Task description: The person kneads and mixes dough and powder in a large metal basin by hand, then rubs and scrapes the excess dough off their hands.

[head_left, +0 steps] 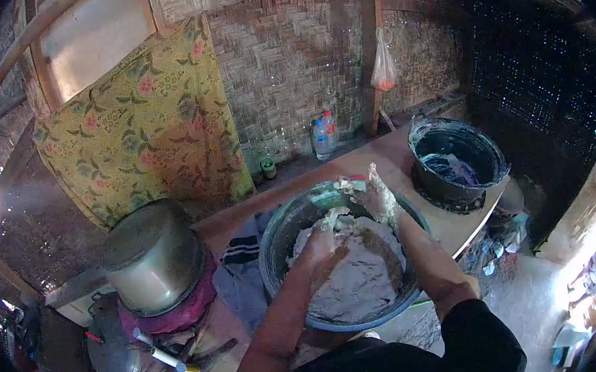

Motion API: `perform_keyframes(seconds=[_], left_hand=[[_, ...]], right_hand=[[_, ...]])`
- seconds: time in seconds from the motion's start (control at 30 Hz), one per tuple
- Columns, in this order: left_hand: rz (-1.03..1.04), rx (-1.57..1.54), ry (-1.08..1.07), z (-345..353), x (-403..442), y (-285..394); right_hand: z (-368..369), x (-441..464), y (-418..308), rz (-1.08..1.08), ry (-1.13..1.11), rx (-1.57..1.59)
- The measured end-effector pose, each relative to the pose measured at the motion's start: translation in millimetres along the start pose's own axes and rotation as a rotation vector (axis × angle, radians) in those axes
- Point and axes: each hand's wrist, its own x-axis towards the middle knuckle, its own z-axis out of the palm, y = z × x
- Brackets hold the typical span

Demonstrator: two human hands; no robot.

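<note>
A wide basin (272, 289) holds a large mass of pale, floury dough (347, 282). Above the left part of the dough is my left hand (326, 235), its fingers coated in sticky dough and pointing forward, apparently apart. My right hand (378, 200) is raised near the basin's far rim, with dough clinging to the stretched fingers and one finger pointing up. Neither hand shows a separate object in it. Some finger outlines are blurred by the dough coating.
The basin stands on a table (374, 157). A dark bucket (425, 163) is to the right, and an upturned metal pot (151, 261) to the left. A grey cloth (239, 285) lies beside the basin. Plastic bottles (322, 141) stand by the woven wall.
</note>
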Motion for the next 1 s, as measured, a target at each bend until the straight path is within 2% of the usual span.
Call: perform_keyframes(seconds=[0.03, 0.1, 0.13, 0.2, 0.23, 0.27, 0.3, 0.33, 0.37, 0.4, 0.43, 0.47, 0.5, 0.57, 0.6, 0.63, 0.7, 0.73, 0.83, 0.87, 0.9, 0.97, 1.0], left_hand=[[-0.166, -0.302, 0.046, 1.3, 0.0, 1.1], [-0.162, -0.314, -0.042, -0.6, -6.4, 10.1], [-0.161, -0.318, -0.072, -0.6, -8.0, 23.7], [-0.524, -0.894, 0.080, 4.5, -5.5, 47.8], [-0.527, -0.896, 0.080, 4.6, -3.6, 26.7], [-0.138, -0.464, 0.076, 3.1, 0.2, -7.0], [-0.159, -0.182, 0.115, 0.2, -0.1, 15.1], [-0.194, 0.100, 0.150, -2.8, -0.6, 38.9], [-0.196, 0.101, 0.151, -4.5, -2.0, 66.6], [-0.010, 0.326, 0.392, -6.2, -3.1, 85.7], [0.185, 0.552, 0.630, -9.3, -2.0, 93.6], [0.282, 0.555, 0.629, -13.3, -0.4, 92.8], [0.282, 0.557, 0.631, -14.5, 0.0, 94.3], [0.303, 0.630, 0.490, -15.5, -1.5, 96.8], [0.394, 0.683, 0.427, -19.2, 1.1, 93.5], [0.390, 0.684, 0.428, -16.4, 1.6, 77.3], [0.062, -0.501, 0.303, -5.8, 2.3, 43.3], [0.107, 0.172, 0.394, -6.9, -3.6, 56.6], [0.124, 0.019, 0.347, -9.6, -4.1, 81.9], [0.253, 0.157, 0.471, -8.5, -2.2, 92.5], [0.256, 0.156, 0.472, -9.9, -1.0, 87.9], [0.291, 0.429, 0.605, -15.7, 0.9, 75.0], [0.283, 0.373, 0.674, -17.5, 0.8, 78.9]], right_hand=[[-8.6, 5.2, 7.6, 0.018, 0.070, -0.047], [-47.2, 18.9, 32.9, -0.091, 0.048, -0.251], [-36.8, 13.9, 23.1, 0.015, 0.094, -0.232], [-14.2, 5.0, 13.2, 0.125, 0.145, -0.209], [-8.4, 3.9, 13.4, 0.090, 0.184, -0.184], [-3.8, 2.6, 13.6, 0.056, 0.221, -0.159], [-11.4, 2.0, 17.4, 0.059, 0.222, -0.158], [-25.9, 1.9, 22.9, 0.018, 0.247, -0.427], [-23.7, 1.2, 23.2, -0.004, 0.254, -0.561], [-19.8, 0.2, 22.6, -0.025, 0.266, -0.695], [9.6, -4.6, 11.3, 0.008, 0.185, -0.509], [28.4, -8.2, 4.2, 0.041, 0.105, -0.324], [32.0, -10.4, 5.5, 0.041, 0.102, -0.324], [39.9, -16.9, 10.6, 0.076, 0.155, -0.500], [46.2, -19.2, 10.5, 0.066, 0.174, -0.623], [52.3, -20.2, 11.6, 0.070, 0.171, -0.622], [64.0, -23.3, 12.4, 0.163, 0.174, -0.216], [93.0, -38.9, -13.4, 0.209, 0.032, -0.108], [72.9, -24.2, -7.4, 0.144, -0.085, -0.093], [58.7, -17.5, -2.5, 0.107, -0.060, -0.207], [53.2, -15.3, -3.4, 0.105, -0.060, -0.210], [41.5, -11.2, -6.7, 0.060, -0.087, -0.163], [34.0, -8.6, -11.8, -0.036, -0.178, -0.168]])
